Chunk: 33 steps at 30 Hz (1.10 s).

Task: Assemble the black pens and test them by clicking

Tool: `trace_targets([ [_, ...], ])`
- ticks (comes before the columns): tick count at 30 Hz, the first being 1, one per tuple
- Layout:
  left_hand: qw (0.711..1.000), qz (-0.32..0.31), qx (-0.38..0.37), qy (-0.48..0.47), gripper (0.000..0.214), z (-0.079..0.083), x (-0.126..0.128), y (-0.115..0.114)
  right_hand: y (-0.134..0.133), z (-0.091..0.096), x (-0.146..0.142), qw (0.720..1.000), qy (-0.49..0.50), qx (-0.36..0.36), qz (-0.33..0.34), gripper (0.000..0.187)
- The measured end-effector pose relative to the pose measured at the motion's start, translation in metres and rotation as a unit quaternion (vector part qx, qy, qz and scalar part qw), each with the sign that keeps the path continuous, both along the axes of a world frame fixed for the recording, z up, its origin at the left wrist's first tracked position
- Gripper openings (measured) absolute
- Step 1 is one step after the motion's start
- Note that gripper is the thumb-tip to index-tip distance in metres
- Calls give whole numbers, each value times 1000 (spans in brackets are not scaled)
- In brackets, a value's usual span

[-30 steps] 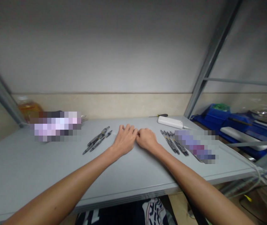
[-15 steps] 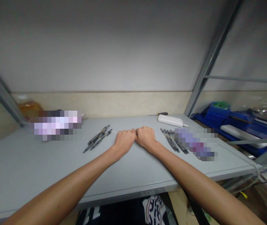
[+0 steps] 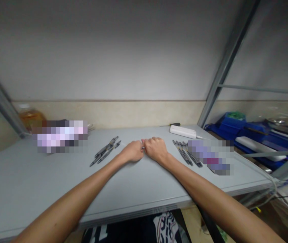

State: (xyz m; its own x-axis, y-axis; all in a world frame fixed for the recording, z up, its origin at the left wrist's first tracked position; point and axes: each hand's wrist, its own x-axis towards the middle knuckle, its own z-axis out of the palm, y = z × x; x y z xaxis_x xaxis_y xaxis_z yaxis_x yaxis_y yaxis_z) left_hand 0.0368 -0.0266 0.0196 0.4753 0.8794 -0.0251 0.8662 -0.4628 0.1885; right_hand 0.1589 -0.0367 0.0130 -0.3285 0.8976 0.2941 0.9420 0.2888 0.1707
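My left hand point(image 3: 133, 151) and my right hand point(image 3: 156, 148) meet over the middle of the table, both closed. Between them shows a short, dark, shiny bit of a slim pen point(image 3: 143, 147); the fists hide the rest of it. To the left of my left hand lies a loose group of grey-black pens point(image 3: 105, 152), tips toward me. On the other side, several more pens point(image 3: 184, 153) lie side by side, slanting, just right of my right hand.
A white power strip point(image 3: 183, 131) with a cable and a screwdriver point(image 3: 174, 124) lie at the back right. Blurred-out items stand at both sides. A bottle of amber liquid point(image 3: 31, 116) is at the back left. Blue bins point(image 3: 232, 123) sit beyond the metal post point(image 3: 216, 84).
My left hand has turned and drawn slightly left and down, opening a small gap where a bit of the pen now shows. My right hand has hardly moved.
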Motion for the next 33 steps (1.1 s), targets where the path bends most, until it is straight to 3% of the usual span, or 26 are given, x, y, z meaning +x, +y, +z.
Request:
trace_targets([
  [4,988,-25,133,-71,21,-6,-6,2,3,-2,8,997,27,-6,-71,47],
  [6,971,-80,195,-109,20,-8,-9,5,5,-3,14,993,34,-2,-109,47],
  [9,951,-164,217,-144,19,-11,-13,10,5,-4,21,992,36,3,-123,49],
  [11,948,-168,214,-164,21,-12,-14,13,5,-3,23,993,33,2,-112,50],
  [17,956,-97,66,-269,37,-12,-19,13,1,2,25,999,28,-6,-41,41],
  [21,920,-49,31,-387,28,-13,-29,21,0,2,27,995,58,40,70,34],
  [25,873,-36,-37,-485,25,-18,-38,32,5,-2,33,981,125,37,144,27],
  [30,844,-41,-106,-524,27,-20,-41,33,13,-7,42,954,249,33,166,10],
  [33,833,-36,-128,-538,29,-19,-40,31,14,-7,45,940,299,28,160,9],
])
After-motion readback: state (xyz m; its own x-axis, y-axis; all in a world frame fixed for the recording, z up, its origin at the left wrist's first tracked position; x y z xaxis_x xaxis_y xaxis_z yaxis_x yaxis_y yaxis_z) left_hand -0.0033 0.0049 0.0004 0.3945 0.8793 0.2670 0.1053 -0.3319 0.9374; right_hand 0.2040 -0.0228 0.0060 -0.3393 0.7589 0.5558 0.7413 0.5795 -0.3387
